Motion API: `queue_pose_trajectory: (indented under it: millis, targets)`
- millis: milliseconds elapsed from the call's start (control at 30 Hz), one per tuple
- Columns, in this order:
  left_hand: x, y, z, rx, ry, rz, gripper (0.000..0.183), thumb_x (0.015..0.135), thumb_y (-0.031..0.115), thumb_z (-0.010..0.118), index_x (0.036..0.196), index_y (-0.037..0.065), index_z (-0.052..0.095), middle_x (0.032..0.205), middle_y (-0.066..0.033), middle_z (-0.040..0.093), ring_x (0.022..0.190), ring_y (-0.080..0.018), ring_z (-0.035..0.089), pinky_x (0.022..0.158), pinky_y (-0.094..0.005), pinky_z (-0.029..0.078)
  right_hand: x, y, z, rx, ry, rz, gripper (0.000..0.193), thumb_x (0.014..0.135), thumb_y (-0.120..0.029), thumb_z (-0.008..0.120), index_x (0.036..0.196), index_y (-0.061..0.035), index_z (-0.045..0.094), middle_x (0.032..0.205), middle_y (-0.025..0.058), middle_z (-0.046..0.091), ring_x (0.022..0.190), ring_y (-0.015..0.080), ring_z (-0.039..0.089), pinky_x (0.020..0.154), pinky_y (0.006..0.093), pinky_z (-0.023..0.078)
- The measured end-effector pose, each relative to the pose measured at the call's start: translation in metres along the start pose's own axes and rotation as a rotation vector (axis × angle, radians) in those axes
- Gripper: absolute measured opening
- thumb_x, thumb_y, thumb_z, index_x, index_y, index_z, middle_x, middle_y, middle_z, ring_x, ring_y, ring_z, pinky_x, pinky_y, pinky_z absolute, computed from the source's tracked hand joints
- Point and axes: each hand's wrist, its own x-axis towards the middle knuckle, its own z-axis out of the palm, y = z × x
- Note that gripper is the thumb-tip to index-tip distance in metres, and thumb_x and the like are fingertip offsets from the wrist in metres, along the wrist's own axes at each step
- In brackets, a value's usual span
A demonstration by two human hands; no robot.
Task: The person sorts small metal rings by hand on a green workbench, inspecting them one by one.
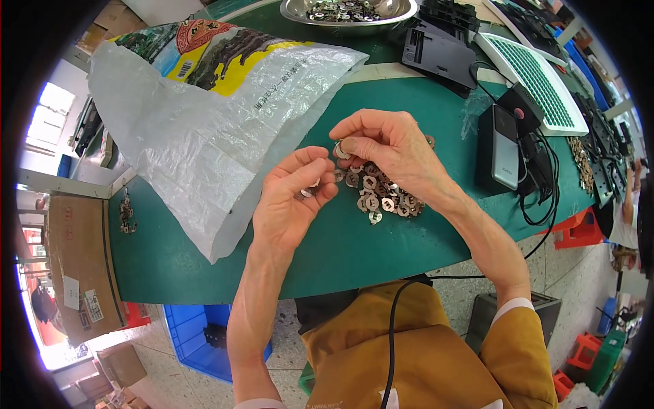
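Several small flat metal parts, roundish with cut-outs, lie in a loose pile [371,198] on the green table mat [184,273]. Just left of the pile, my left hand [289,191] is curled round a few of these metal parts, which show between its fingers. My right hand [388,146] hovers over the pile's far side and pinches one metal part [342,150] between thumb and fingers. The fingertips of both hands are close together. My right hand and wrist hide part of the pile.
A large white woven plastic sack [197,150] covers the table's left side. At the back stands a metal bowl [347,20] of small parts. A white tray with a green grid [535,82] and a power bank [504,150] with cables are on the right. A blue crate [187,341] sits below.
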Motion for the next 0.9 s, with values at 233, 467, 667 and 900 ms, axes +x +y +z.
queue_pose_trajectory:
  millis: [233, 467, 667, 900]
  targets:
    - [-0.001, -0.001, 0.000, 0.030, -0.030, -0.012, 0.020, 0.078, 0.004, 0.065, 0.096, 0.003, 0.058, 0.083, -0.0051, 0.060, 0.069, -0.0125, 0.056, 0.065, -0.0254, 0.048, -0.003, 0.004, 0.010, -0.141, 0.029, -0.089, 0.015, 0.078, 0.000, 0.057, 0.093, 0.0046, 0.059, 0.076, 0.0091, 0.064, 0.067, 0.0120, 0.062, 0.061, 0.0249, 0.050]
    - [-0.001, -0.003, 0.000, 0.050, -0.022, 0.012, 0.016, 0.078, 0.005, 0.066, 0.093, 0.004, 0.058, 0.079, -0.0046, 0.059, 0.066, -0.0127, 0.056, 0.064, -0.0256, 0.048, -0.005, 0.006, 0.013, -0.202, 0.085, -0.231, 0.019, 0.074, 0.003, 0.058, 0.093, 0.0035, 0.059, 0.074, 0.0089, 0.064, 0.067, 0.0137, 0.062, 0.061, 0.0251, 0.050]
    - [-0.001, -0.003, 0.003, 0.038, -0.012, 0.023, 0.012, 0.079, 0.005, 0.065, 0.090, 0.003, 0.059, 0.076, -0.0047, 0.059, 0.065, -0.0130, 0.055, 0.062, -0.0253, 0.047, -0.006, 0.003, 0.012, -0.131, 0.060, -0.152, 0.017, 0.075, 0.002, 0.058, 0.092, 0.0035, 0.060, 0.073, 0.0071, 0.063, 0.066, 0.0106, 0.061, 0.059, 0.0236, 0.049]
    - [-0.002, -0.002, 0.002, 0.058, 0.011, 0.036, 0.010, 0.080, 0.006, 0.065, 0.087, 0.003, 0.059, 0.075, -0.0047, 0.059, 0.063, -0.0122, 0.054, 0.061, -0.0245, 0.046, -0.003, 0.006, 0.012, -0.076, 0.058, -0.103, 0.017, 0.077, -0.002, 0.057, 0.091, 0.0042, 0.062, 0.066, 0.0068, 0.062, 0.061, 0.0098, 0.059, 0.056, 0.0233, 0.047]
